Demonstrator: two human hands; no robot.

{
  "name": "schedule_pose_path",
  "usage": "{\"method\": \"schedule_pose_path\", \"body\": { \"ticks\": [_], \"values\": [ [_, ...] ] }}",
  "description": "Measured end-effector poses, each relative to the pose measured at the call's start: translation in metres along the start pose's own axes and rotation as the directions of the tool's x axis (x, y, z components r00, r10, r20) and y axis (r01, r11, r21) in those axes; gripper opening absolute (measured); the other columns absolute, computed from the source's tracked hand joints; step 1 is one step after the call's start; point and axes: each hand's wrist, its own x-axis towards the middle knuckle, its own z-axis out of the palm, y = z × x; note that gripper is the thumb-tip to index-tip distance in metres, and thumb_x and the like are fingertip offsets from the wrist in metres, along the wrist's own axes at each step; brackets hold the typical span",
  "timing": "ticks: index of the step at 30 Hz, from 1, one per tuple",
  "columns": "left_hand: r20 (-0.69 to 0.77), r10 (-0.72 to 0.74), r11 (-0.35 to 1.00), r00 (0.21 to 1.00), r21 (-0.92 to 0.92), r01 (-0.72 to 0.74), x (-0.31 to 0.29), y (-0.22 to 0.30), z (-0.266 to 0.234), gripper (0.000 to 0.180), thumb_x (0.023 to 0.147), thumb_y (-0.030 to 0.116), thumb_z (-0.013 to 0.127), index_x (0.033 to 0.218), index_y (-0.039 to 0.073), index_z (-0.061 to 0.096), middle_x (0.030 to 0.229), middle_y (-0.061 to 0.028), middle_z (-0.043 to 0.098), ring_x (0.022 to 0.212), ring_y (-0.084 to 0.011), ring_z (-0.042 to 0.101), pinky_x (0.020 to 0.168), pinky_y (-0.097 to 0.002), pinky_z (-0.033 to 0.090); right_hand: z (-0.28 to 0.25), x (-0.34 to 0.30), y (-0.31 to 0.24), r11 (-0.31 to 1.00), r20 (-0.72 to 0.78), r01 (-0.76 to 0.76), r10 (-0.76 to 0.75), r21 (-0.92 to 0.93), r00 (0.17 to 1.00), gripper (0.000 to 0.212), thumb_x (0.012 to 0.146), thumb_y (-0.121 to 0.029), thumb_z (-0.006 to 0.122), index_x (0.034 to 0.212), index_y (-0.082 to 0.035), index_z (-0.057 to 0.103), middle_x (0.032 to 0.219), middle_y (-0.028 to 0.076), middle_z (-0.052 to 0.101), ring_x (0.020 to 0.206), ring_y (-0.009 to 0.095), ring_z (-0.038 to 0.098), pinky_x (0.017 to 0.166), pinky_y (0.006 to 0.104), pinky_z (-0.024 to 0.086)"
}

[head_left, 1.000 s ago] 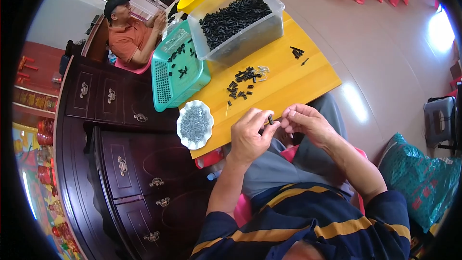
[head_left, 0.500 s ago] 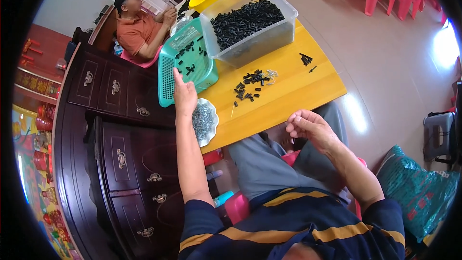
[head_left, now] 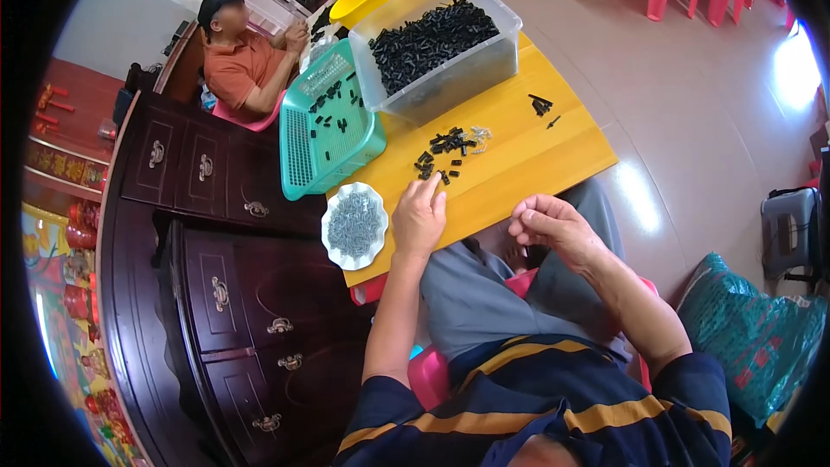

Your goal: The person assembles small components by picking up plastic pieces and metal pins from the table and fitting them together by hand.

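My left hand [head_left: 419, 220] reaches over the front of the yellow table, its fingers stretched toward a loose pile of small black plastic pieces [head_left: 448, 141]. Its fingertips are at the nearest pieces; I see nothing held. Past the table's front edge, above my lap, my right hand [head_left: 558, 229] is closed with thumb and fingertips pinched together. What it may hold is too small to make out. Small clear pieces [head_left: 481, 133] lie beside the black pile. Left of my left hand stands a white scalloped dish [head_left: 328, 246] full of small, thin, silvery-grey pieces.
A green basket [head_left: 298, 143] with scattered black pieces stands at left, beside a clear plastic bin [head_left: 450, 85] heaped with black ones. Behind is a yellow tub [head_left: 367, 0]. A few longer black parts [head_left: 540, 105] lie at right. A co-worker [head_left: 242, 65] sits far left, beyond the dark cabinet [head_left: 181, 173].
My left hand has moved from the green basket's near edge rightward and nearer to the black pile, uncovering the white dish. My right hand stays pinched in nearly the same place.
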Motion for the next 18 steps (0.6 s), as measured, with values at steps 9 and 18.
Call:
{"method": "schedule_pose_path", "body": {
  "ticks": [9,18],
  "values": [
    [-0.093,0.081,0.997,0.992,0.021,-0.079,0.000,0.007,0.013,0.027,0.084,0.016,0.076,0.109,0.008,0.073,0.097,-0.0107,0.068,0.089,-0.0319,0.067,0.078,-0.0416,0.054,0.001,-0.001,-0.001,1.000,-0.009,0.005,-0.005,-0.031,1.000,0.013,0.104,-0.016,0.056,0.108,-0.006,0.064,0.096,0.004,0.072,0.081,0.008,0.068,0.078,0.0207,0.055],
    [-0.105,-0.018,1.000,0.994,-0.024,0.016,0.000,0.012,0.021,0.026,0.082,0.022,0.079,0.104,0.009,0.071,0.097,-0.0091,0.068,0.092,-0.0321,0.066,0.078,-0.0428,0.054,0.000,0.000,0.001,1.000,-0.004,0.003,-0.003,-0.030,1.000,0.013,0.103,-0.019,0.061,0.109,-0.007,0.064,0.095,0.002,0.072,0.079,0.006,0.065,0.073,0.0186,0.053]
  ]
}}
